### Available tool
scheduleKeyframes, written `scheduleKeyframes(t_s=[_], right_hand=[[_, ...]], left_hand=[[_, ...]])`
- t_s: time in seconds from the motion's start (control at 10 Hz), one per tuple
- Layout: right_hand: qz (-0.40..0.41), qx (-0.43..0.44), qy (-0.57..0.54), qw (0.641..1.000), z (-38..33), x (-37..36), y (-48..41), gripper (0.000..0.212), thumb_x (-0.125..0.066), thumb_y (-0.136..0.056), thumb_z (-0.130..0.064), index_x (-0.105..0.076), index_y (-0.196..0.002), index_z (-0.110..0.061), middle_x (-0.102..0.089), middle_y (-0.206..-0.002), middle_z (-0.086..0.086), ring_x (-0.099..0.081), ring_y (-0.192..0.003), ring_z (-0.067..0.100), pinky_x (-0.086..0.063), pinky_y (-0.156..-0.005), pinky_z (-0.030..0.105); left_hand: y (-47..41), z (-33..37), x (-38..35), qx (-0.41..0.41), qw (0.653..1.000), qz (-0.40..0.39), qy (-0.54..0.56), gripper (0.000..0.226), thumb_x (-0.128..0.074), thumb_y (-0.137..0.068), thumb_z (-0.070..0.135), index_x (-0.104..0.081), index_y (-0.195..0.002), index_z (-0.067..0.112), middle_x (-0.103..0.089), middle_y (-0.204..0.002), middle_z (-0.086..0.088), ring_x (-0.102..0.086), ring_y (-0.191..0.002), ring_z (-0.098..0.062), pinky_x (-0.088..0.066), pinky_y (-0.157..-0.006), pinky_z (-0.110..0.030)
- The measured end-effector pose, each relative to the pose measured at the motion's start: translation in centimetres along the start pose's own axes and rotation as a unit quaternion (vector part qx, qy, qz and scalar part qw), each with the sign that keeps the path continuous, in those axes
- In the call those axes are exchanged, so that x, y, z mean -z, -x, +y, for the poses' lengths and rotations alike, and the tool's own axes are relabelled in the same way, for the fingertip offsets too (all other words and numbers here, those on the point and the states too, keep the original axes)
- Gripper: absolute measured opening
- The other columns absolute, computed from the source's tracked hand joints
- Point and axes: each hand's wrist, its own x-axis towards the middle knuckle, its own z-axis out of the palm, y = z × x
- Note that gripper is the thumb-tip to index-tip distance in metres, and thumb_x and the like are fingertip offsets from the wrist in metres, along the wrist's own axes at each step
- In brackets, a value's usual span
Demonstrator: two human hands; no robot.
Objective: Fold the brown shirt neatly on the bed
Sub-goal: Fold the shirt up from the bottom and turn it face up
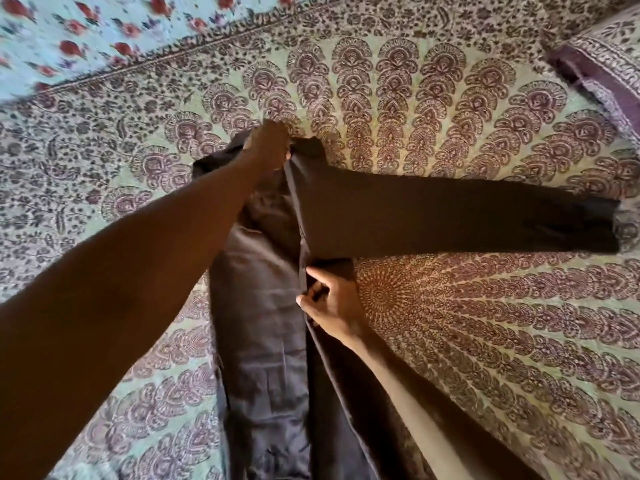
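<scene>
The brown shirt (263, 306) lies lengthwise on the patterned bedspread (485, 323), its body running from the collar at the far end toward me. One long sleeve (467, 216) stretches flat out to the right. My left hand (272, 143) reaches far forward and grips the shirt at the collar and shoulder. My right hand (332, 303) pinches the shirt's right side edge just below the sleeve's underarm, lifting a fold of the cloth. The shirt's left sleeve is hidden under my left forearm.
A pillow (602, 71) in matching purple print sits at the far right corner. A light blue sheet with red flowers (86, 29) shows at the far left.
</scene>
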Motion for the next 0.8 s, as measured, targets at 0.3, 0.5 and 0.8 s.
scheduleKeyframes(t_s=[0.3, 0.5, 0.8], right_hand=[[0.042, -0.060, 0.118, 0.990, -0.5, -6.4, 0.4, 0.052, -0.063, -0.085, -0.028, -0.053, -0.136, -0.024, -0.073, -0.100, 0.006, -0.066, -0.099, 0.029, -0.053, -0.087, 0.041], [0.052, -0.027, 0.126, 0.990, -1.2, -7.4, -0.2, 0.048, -0.064, -0.085, -0.025, -0.055, -0.132, -0.021, -0.072, -0.099, 0.008, -0.066, -0.098, 0.029, -0.051, -0.082, 0.035], [0.056, -0.026, 0.173, 0.983, 0.5, -5.6, 6.9, 0.044, -0.066, -0.086, -0.040, -0.059, -0.126, -0.022, -0.070, -0.090, -0.004, -0.066, -0.088, 0.016, -0.050, -0.075, 0.029]], left_hand=[[6.3, -2.2, 3.9, -0.019, 0.997, -0.009, 0.069, 0.025, -0.057, -0.085, 0.014, -0.069, -0.105, 0.003, -0.066, -0.113, -0.015, -0.059, -0.110, -0.030, -0.046, -0.095, -0.036], [7.5, -1.9, 4.3, -0.009, 0.995, 0.049, 0.090, 0.029, -0.055, -0.082, 0.003, -0.071, -0.106, 0.002, -0.067, -0.115, -0.017, -0.060, -0.112, -0.033, -0.048, -0.097, -0.035], [21.4, -0.3, 2.0, -0.046, 0.982, 0.121, 0.139, 0.035, -0.045, -0.083, 0.005, -0.051, -0.117, 0.003, -0.046, -0.120, -0.021, -0.051, -0.100, -0.041, -0.043, -0.086, -0.049]])
